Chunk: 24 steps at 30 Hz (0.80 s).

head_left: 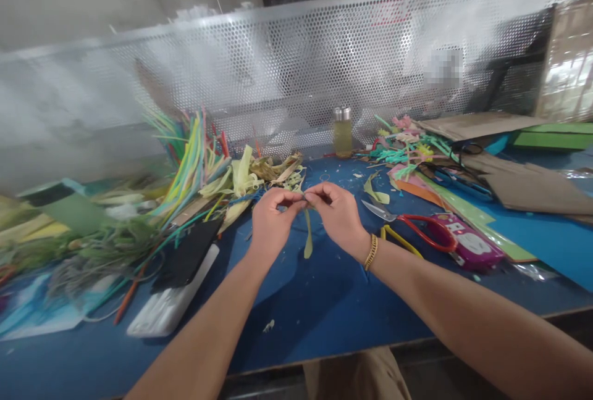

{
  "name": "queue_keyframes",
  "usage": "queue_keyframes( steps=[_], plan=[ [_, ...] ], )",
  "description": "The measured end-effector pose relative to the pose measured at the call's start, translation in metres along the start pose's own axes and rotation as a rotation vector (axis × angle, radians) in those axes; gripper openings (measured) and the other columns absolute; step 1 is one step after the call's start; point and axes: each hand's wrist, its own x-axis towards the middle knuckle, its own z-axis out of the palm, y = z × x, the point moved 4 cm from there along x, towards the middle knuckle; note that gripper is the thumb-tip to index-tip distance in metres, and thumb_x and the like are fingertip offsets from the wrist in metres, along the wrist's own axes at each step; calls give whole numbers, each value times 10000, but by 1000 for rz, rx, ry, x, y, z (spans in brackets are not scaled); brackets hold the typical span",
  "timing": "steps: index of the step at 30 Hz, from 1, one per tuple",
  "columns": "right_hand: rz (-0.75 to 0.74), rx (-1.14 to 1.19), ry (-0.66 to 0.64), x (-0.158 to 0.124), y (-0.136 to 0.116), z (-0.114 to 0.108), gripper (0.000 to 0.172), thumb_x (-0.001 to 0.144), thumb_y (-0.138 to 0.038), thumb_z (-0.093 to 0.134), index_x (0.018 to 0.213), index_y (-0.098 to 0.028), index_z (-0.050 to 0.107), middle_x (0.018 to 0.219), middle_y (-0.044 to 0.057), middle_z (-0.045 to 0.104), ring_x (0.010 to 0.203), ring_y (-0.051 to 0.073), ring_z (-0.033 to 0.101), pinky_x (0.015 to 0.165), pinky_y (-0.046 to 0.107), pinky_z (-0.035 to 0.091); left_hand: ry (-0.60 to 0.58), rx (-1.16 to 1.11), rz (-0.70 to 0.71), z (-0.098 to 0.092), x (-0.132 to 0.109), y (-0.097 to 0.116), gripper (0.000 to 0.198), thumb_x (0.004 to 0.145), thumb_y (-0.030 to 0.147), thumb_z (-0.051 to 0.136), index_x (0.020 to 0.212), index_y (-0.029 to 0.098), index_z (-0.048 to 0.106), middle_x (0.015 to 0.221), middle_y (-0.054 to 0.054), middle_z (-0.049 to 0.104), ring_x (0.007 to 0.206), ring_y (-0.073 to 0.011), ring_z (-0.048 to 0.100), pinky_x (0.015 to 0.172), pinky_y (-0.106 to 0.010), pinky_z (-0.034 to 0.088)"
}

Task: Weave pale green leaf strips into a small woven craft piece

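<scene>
My left hand and my right hand meet above the blue table, thumbs and fingertips pinched close together. From the pinch hangs a narrow pale green husk strip; its upper end is hidden by my fingers. Which hand bears more of it is not clear. A gold bracelet circles my right wrist. Just right of that hand lie red-handled scissors and a yellow-handled tool. A loose curl of husk rests beyond it. Past my left hand is a pile of corn husks.
A black phone overlaps a white box-like object on the left, near grey-green fibres. Colourful stems stand behind. A jar of yellowish liquid is by the perforated metal screen. Cardboard and a purple packet lie right.
</scene>
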Motion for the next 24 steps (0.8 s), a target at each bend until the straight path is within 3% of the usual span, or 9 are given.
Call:
queue_keyframes(
  steps=[10, 18, 24],
  plan=[
    [25, 45, 58, 0, -1, -1, 56, 778, -174, 656, 824, -198, 675, 820, 30, 715, 737, 148, 651, 704, 287, 527, -93, -220, -197, 11, -4, -10, 134, 811, 322, 617, 783, 193, 596, 671, 5, 617, 573, -127, 531, 499, -230, 422],
    [77, 135, 47, -4, 0, 4, 96, 739, -182, 675, 831, -198, 653, 824, 29, 700, 739, 145, 656, 721, 297, 553, -161, 9, -73, 8, -4, -4, 231, 885, 249, 458, 660, 203, 431, 606, 28, 463, 573, -122, 433, 547, -246, 337],
    [97, 163, 29, -8, -4, 8, 89, 743, -184, 661, 827, -195, 636, 799, 29, 690, 729, 140, 656, 723, 297, 558, -168, 153, -40, 4, -4, -3, 357, 941, 317, 367, 601, 208, 382, 567, 25, 416, 567, -139, 404, 563, -274, 308]
  ],
)
